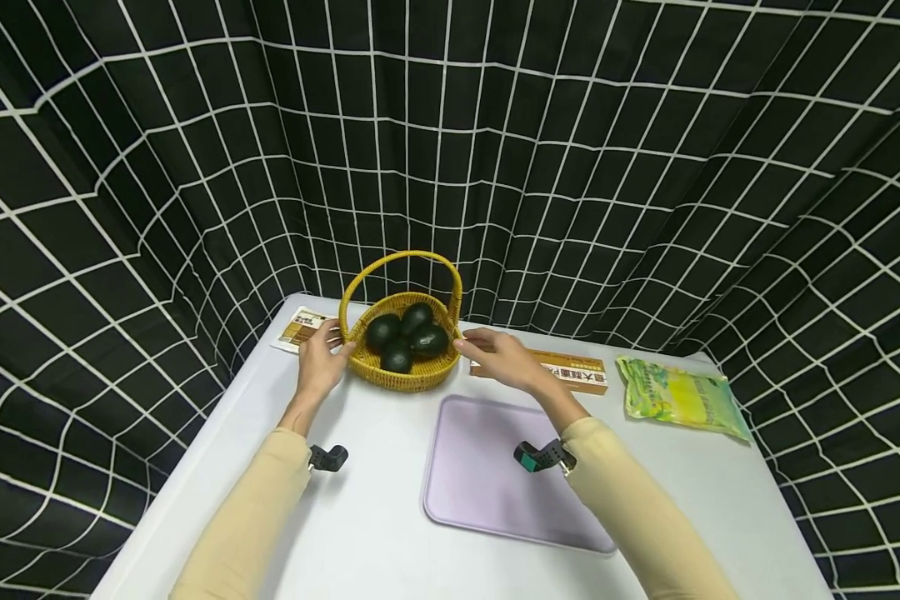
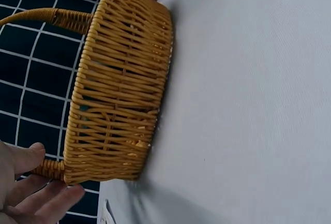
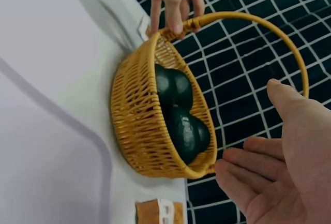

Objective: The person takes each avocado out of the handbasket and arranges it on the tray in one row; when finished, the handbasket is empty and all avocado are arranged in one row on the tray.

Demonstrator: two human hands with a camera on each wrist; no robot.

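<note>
A yellow wicker basket (image 1: 405, 381) with a tall hoop handle stands at the back of the white table. Inside it lie several dark green avocados (image 1: 396, 356). My left hand (image 1: 321, 360) is at the basket's left side; in the left wrist view its thumb and fingers (image 2: 62, 203) hold the foot of the handle (image 2: 49, 169) between them. On the other side, my right hand (image 1: 504, 358) reaches to the rim. The right wrist view has that right hand (image 3: 279, 167) with thumb spread and fingers extended, fingertips right at the rim beside the handle's foot.
A lilac tray (image 1: 487, 483) lies in front, partly under my right forearm. Behind my right hand is an orange and white box (image 1: 577, 372), with a green and yellow packet (image 1: 682, 398) farther right. A brown and white packet (image 1: 297, 330) lies left of the basket. Black gridded curtain (image 1: 450, 150) surrounds the table.
</note>
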